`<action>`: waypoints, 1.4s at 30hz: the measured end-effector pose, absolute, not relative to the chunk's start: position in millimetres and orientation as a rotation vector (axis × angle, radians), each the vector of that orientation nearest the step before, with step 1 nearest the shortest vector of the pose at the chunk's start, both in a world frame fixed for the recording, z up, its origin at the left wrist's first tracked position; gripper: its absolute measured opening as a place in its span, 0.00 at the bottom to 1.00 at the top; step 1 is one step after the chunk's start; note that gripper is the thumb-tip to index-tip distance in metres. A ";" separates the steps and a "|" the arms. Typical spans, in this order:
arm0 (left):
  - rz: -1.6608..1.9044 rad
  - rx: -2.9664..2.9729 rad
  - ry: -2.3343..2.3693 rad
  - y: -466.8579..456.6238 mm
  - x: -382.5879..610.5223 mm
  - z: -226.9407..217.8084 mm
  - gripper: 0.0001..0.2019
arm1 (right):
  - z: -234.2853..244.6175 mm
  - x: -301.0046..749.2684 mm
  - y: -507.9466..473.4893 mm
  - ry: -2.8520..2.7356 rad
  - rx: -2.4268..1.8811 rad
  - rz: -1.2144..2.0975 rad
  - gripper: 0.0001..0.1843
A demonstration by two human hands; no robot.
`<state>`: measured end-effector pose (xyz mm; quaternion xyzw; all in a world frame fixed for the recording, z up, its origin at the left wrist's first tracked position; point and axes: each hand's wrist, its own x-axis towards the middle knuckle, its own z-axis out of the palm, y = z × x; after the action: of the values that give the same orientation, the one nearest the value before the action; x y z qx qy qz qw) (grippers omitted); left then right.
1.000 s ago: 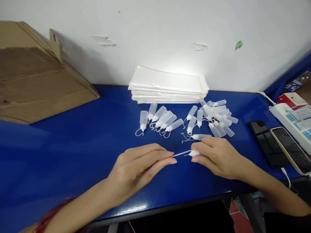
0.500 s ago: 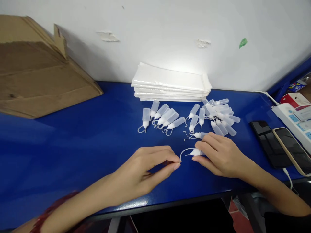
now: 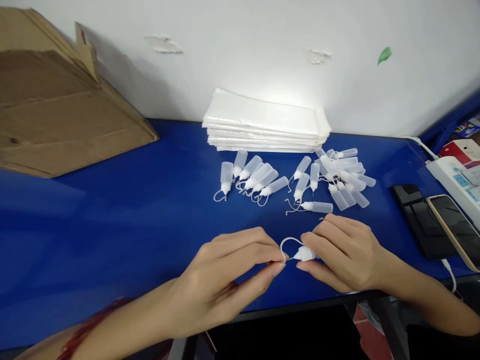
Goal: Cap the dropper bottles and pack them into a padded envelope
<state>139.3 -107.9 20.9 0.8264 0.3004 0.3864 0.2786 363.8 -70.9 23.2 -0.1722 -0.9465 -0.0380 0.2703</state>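
Your left hand (image 3: 232, 272) is closed to a tight pinch on the end of a thin white strap (image 3: 288, 239), which loops past the fine needle (image 3: 290, 258) of a small bottle (image 3: 306, 254) over the front of the blue table (image 3: 112, 220), its tapered cap (image 3: 301, 255) white, its body (mostly covered by your grip) held in your curled right hand (image 3: 345, 250). Behind these, from left to right, you have a brown cardboard box (image 3: 63, 115) with its inside out of view, a row of translucent bottles (image 3: 258, 175), a stack of flat white packets (image 3: 262, 112) and a looser heap of bottles (image 3: 352, 180), their contents too unclear to tell.
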 end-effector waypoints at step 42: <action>0.990 2.849 0.792 -100.0 147.1 -10.1 0.07 | 0.6 354.4 -73.9 -2.663 -0.400 -0.319 0.13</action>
<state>147.1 -100.0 -10.1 0.9136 0.2539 0.3174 0.0118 354.4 -73.9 0.6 -0.1440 -0.9594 -0.1149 0.2134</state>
